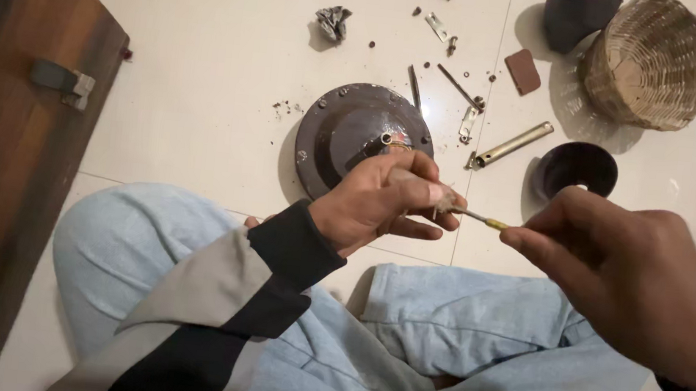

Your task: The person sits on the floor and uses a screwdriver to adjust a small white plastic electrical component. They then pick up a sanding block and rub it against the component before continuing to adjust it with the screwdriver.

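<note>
My left hand [382, 199] is closed around a thin wire end with frayed strands, held just above my lap. My right hand [630, 274] pinches the other end of that wire [482, 219], where a short yellow sleeve shows at my fingertips. The wire stretches between both hands. Right behind my left hand, a round dark metal motor housing [346, 131] lies on the white tiled floor, with bolts around its rim and a short shaft at its centre. My crossed legs in light blue jeans fill the lower part of the view.
Loose screws, a metal rod [513, 143], clips and a thin pin [459, 85] are scattered on the tiles. A dark cup-shaped cover [576, 168], another dark cover [578, 18], a woven basket [650, 61], a brown block [522, 71] and crumpled foil [332, 22] lie farther off. A wooden panel [4, 145] stands left.
</note>
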### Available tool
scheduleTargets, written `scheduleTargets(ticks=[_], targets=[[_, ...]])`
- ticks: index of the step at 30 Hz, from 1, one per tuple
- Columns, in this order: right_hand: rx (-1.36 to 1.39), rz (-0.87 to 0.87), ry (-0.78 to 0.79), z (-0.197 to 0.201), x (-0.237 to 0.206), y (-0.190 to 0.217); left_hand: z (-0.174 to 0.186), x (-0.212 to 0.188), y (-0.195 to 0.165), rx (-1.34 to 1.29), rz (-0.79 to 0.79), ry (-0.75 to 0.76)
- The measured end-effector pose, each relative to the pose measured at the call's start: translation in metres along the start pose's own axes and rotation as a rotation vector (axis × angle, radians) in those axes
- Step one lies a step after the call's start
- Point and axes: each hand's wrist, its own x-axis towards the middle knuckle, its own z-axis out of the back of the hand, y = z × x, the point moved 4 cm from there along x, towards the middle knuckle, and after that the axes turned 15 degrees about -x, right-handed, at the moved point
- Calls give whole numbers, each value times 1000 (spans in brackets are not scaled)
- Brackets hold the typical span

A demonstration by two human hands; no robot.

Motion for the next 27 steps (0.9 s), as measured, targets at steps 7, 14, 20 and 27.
scheduleTargets(ticks=[7,14,20,27], targets=[[495,-118,331,-19,15,-20,-6,1,-1,47,-8,0],[413,2,106,1,8,-19,-13,2,-3,-60,-5,79],[6,22,-230,23,-20,-2,-16,1,1,-244,38,183],[58,176,-402,28,-29,9,-18,-2,1,-256,84,174]])
